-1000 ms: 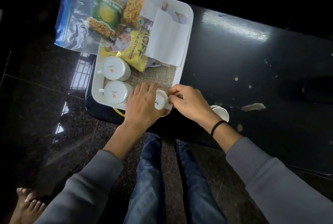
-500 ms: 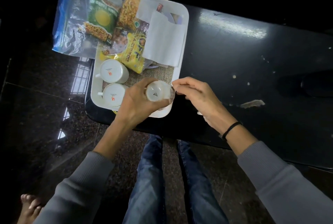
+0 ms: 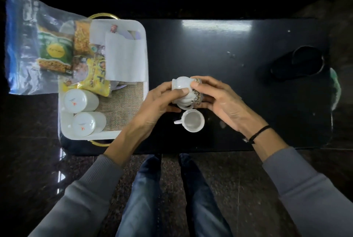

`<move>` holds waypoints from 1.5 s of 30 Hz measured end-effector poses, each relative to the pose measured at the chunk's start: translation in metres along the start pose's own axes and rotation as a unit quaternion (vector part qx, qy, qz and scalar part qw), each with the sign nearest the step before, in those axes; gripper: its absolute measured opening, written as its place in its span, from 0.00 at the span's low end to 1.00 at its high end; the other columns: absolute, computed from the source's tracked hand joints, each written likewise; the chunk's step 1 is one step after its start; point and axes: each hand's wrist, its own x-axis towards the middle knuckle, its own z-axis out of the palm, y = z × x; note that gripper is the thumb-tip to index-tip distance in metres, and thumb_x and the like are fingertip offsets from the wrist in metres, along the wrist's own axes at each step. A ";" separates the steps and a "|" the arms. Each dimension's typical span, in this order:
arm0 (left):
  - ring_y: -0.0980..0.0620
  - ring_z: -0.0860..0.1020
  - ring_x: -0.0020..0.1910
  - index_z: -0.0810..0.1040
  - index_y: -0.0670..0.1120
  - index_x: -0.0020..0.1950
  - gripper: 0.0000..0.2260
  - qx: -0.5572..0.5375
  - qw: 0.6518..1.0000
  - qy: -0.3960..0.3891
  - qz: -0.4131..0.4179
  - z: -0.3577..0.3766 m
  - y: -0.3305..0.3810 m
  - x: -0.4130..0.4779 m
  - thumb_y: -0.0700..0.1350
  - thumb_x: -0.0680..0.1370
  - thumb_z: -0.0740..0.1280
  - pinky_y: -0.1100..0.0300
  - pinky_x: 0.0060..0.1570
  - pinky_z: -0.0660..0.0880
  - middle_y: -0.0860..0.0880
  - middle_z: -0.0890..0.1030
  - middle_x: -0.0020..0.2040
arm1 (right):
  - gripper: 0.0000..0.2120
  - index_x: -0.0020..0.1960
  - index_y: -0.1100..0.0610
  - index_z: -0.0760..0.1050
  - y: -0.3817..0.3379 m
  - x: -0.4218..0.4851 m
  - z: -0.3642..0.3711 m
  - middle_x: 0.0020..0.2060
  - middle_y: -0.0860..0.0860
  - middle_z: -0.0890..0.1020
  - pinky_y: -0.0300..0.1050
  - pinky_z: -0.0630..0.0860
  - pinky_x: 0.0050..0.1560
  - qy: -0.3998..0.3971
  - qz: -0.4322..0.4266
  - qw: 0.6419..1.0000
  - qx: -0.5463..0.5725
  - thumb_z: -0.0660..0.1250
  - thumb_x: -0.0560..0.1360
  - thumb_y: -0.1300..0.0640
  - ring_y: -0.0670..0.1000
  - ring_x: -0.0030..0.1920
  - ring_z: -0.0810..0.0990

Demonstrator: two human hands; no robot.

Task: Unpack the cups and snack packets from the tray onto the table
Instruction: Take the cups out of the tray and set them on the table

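I see both hands — left hand [image 3: 152, 103], right hand [image 3: 219, 101] — closed around a white cup [image 3: 184, 91] held on its side just above another cup [image 3: 192, 121] already upright on the table [image 3: 238, 55] — a slip would knock them together.

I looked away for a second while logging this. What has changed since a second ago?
The held cup, gripped at the tray's near edge before, has been carried right, off the tray, by the left hand and right hand; it is now above the upright cup on the table. Two cups and the snack packets remain in the tray.
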 end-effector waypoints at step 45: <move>0.59 0.82 0.55 0.81 0.47 0.66 0.14 0.361 0.932 -0.018 0.004 0.105 -0.040 0.015 0.38 0.81 0.66 0.62 0.61 0.78 0.52 0.84 0.59 | 0.25 0.63 0.53 0.76 0.037 -0.073 -0.057 0.59 0.49 0.79 0.45 0.80 0.43 0.187 -0.112 0.707 -0.673 0.72 0.74 0.39 0.52 0.63 0.75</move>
